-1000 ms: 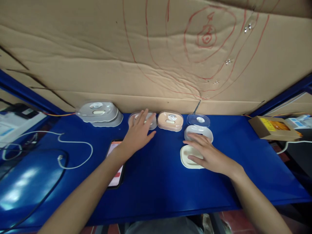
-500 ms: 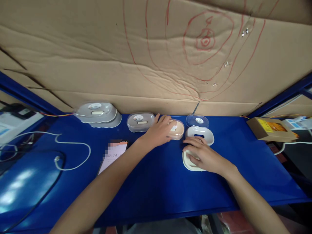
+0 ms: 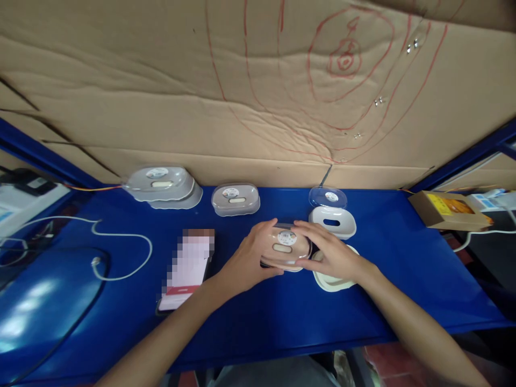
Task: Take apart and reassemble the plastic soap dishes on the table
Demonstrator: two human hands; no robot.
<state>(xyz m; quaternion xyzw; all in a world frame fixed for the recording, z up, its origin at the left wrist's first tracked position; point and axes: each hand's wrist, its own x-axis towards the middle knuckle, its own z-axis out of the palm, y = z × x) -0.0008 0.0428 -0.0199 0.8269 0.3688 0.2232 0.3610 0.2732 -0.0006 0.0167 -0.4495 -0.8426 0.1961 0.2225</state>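
Between my hands is a peach soap box (image 3: 282, 249) with a clear lid and a round white sticker. My left hand (image 3: 252, 258) is closed round its left side, and my right hand (image 3: 332, 252) grips the right side, fingers over the lid's edge. Partly under my right hand lies a cream tray (image 3: 332, 283). Behind it stands a white oval part with a dark slot (image 3: 341, 223), and a loose clear lid (image 3: 327, 197) with a sticker lies at the back against the cardboard.
A grey lidded box (image 3: 236, 201) stands left of centre, with stacked grey boxes (image 3: 161, 185) farther left. A phone (image 3: 187, 269) lies left of my hands, near a white cable (image 3: 151, 250). At the right edge sits a cardboard box (image 3: 449, 210).
The peach box has come off its spot at the back, nearer to me. My right hand has left the cream tray for the box's right side; the tray has shifted slightly right.
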